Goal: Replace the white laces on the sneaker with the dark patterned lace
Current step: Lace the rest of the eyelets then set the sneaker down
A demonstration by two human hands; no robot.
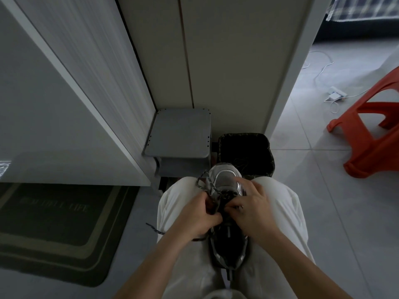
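- Grey sneaker (226, 182) lies on our lap.
- Our left hand (198, 219) curls its fingers round the dark patterned lace (208, 184).
- Our right hand (252, 210) pinches it at the eyelets.

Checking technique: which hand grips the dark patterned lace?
The left hand: its fingers curl round the dark patterned lace; the right hand lies on the sneaker.

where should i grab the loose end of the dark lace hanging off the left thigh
Pinch the dark patterned lace just behind its free tip, coming from the left: that end lies loose across the left thigh, clear of the sneaker.
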